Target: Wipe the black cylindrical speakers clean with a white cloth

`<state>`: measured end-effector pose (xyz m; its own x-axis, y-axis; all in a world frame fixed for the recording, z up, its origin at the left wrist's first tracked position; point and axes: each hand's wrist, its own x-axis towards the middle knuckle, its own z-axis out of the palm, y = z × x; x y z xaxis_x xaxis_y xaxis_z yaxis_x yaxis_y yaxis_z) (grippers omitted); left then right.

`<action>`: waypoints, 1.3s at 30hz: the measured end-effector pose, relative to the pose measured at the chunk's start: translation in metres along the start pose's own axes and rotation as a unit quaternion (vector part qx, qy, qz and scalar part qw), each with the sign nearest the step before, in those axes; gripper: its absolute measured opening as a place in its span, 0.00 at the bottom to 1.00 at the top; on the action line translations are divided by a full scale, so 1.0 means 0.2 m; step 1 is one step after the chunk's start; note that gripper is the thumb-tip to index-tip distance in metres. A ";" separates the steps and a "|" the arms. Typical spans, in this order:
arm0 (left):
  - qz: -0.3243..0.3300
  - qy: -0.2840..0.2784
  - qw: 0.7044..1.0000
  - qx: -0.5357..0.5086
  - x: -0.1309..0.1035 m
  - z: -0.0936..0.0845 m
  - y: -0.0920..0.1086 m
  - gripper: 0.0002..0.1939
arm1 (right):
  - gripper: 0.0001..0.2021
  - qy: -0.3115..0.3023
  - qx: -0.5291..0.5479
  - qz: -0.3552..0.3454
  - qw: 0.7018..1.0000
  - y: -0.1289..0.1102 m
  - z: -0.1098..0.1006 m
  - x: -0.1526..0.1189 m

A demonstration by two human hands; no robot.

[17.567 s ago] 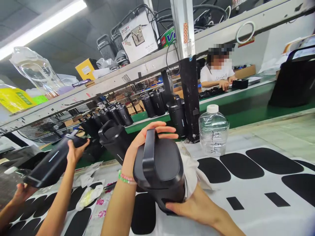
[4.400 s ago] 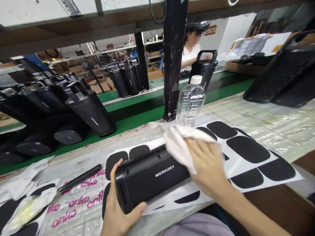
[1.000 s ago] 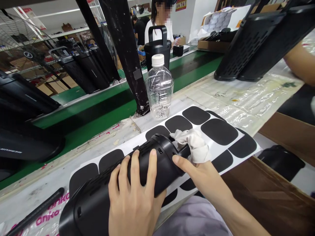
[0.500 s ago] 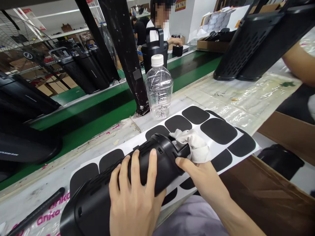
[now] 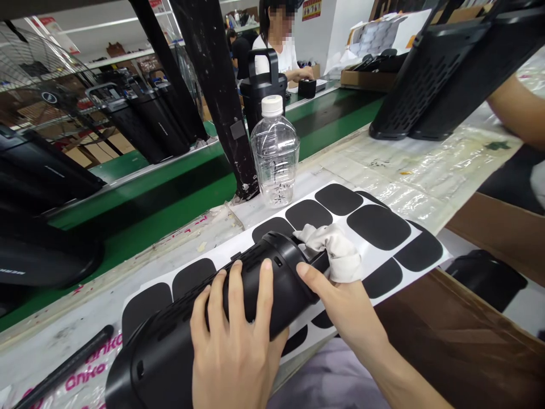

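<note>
A black plastic housing (image 5: 166,341), cylinder-like with slots along its side, lies tilted on the bench. My left hand (image 5: 236,335) grips it from above, fingers spread over its curved side and thumb around the near side. At its far end, my right hand (image 5: 344,301) holds a crumpled white cloth (image 5: 343,253) against the opening, with the thumb resting on the rim. Most of the right fingers are hidden by the cloth and the housing. Beneath lies a white sheet (image 5: 357,262) carrying several black rounded pads (image 5: 378,227).
A clear bottle (image 5: 276,153) with a white cap stands beyond the sheet, beside a dark post (image 5: 217,85). Behind runs a green conveyor (image 5: 170,199) with several black housings (image 5: 149,122). Two more housings (image 5: 434,79) stand at right near another person's arm (image 5: 519,111). A co-worker (image 5: 276,51) sits across.
My right thumb has shifted left and up along the housing's rim, and the cloth is bunched slightly differently. The nearest housing on the conveyor and the one behind the bottle have moved slightly left.
</note>
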<state>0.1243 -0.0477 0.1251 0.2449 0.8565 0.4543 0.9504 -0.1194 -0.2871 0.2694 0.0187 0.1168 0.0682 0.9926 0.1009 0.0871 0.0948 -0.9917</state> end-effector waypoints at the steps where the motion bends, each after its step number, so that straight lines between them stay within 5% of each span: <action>1: 0.000 -0.001 1.000 0.000 0.00 0.00 0.00 0.43 | 0.22 0.002 -0.002 0.003 1.000 0.00 0.00 0.00; 8: 0.002 0.006 1.000 0.004 0.00 0.00 0.00 0.43 | 0.24 0.006 0.002 0.039 0.999 0.00 0.00 0.00; 29: -0.001 -0.001 1.000 0.007 -0.01 0.00 0.01 0.41 | 0.20 -0.004 -0.007 0.006 1.000 0.02 0.00 0.01; 39: -0.001 -0.006 1.000 -0.002 -0.01 0.00 0.00 0.43 | 0.27 -0.033 -0.004 0.035 0.999 -0.01 -0.01 0.01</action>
<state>0.1246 -0.0495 0.1238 0.2401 0.8626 0.4454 0.9518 -0.1191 -0.2825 0.2722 0.0197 0.1198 0.0096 0.9996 0.0250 0.0931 0.0240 -0.9954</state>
